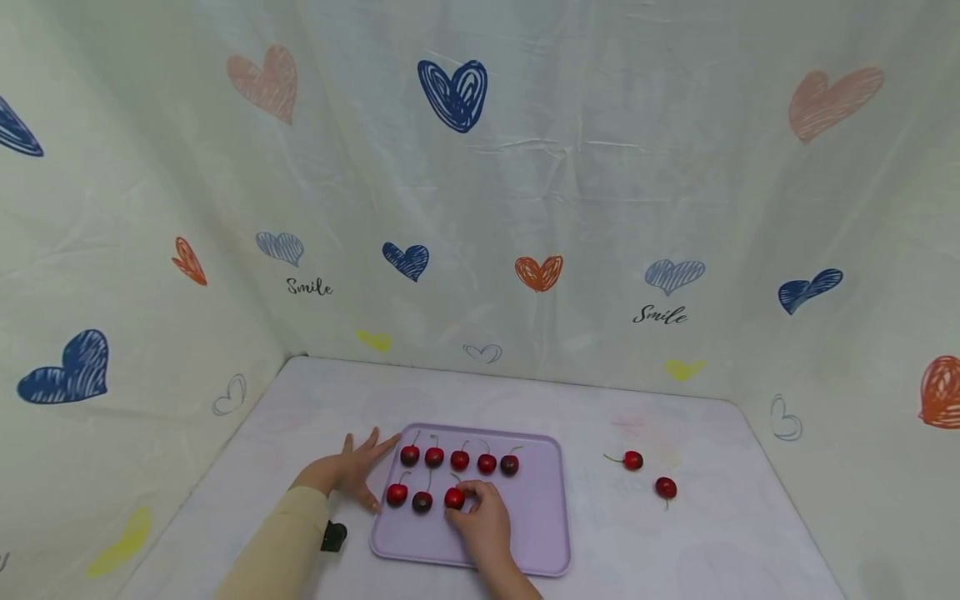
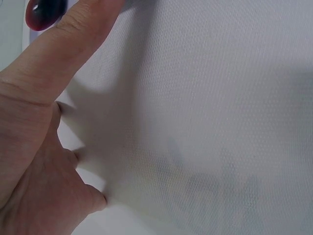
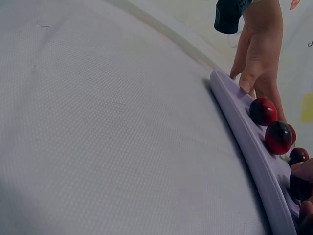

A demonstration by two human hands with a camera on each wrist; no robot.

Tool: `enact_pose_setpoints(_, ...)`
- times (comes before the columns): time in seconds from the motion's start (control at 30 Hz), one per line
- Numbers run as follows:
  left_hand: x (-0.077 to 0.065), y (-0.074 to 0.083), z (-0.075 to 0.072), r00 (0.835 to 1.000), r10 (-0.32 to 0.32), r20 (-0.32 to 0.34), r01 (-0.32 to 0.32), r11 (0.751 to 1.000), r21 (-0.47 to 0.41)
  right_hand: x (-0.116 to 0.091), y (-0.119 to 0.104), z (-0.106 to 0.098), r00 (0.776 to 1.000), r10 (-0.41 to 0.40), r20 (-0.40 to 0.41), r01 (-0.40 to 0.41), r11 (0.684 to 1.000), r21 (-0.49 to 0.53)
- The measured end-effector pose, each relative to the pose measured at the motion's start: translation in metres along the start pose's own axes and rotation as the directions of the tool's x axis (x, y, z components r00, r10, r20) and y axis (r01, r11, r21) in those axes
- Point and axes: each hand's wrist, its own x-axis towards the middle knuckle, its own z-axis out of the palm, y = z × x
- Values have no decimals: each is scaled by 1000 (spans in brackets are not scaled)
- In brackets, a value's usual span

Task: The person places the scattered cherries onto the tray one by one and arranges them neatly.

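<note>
A lilac tray point(image 1: 536, 525) lies on the table with red cherries in two rows. Several cherries, one of them this cherry point(image 1: 460, 459), make up the far row, stems mostly pointing up. In the nearer row, a bright red cherry point(image 1: 397, 494) and a darker cherry point(image 1: 422, 502) sit at the left. To their right my right hand point(image 1: 486, 521) pinches another cherry point(image 1: 453, 498) between thumb and fingers; its fingertips point(image 3: 304, 170) show at the right wrist view's edge. My left hand point(image 1: 356, 468) spreads its straight fingers at the tray's left rim, holding nothing.
Right of the tray, two loose cherries with stems, one cherry point(image 1: 633, 460) farther back and one cherry point(image 1: 666, 487) nearer, lie on the white table point(image 1: 675, 558). Behind stands a curtain point(image 1: 510, 192) printed with hearts. A small black object point(image 1: 333, 537) shows beside the left sleeve.
</note>
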Motion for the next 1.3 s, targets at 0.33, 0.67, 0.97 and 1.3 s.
enact_pose_setpoints(0.33, 1, -1, 0, 1000, 1, 1, -1, 1000, -6, -1, -1, -1, 1000, -2, 11, 2, 1000, -2)
enact_pose_setpoints(0.67, 0, 4, -4, 1000, 22, -4, -22, 1000, -21, 1, -1, -3, 1000, -26, 18, 26, 1000, -5)
enact_pose_setpoints(0.97, 2, -4, 3, 1000, 19, 5, -19, 1000, -17, -2, -3, -12, 998, -14, 66, 8, 996, 88)
enact_pose_setpoints(1.3, 5, -7, 3, 1000, 20, 12, -20, 1000, -18, 12, 0, -81, 1000, 12, -23, -10, 997, 80)
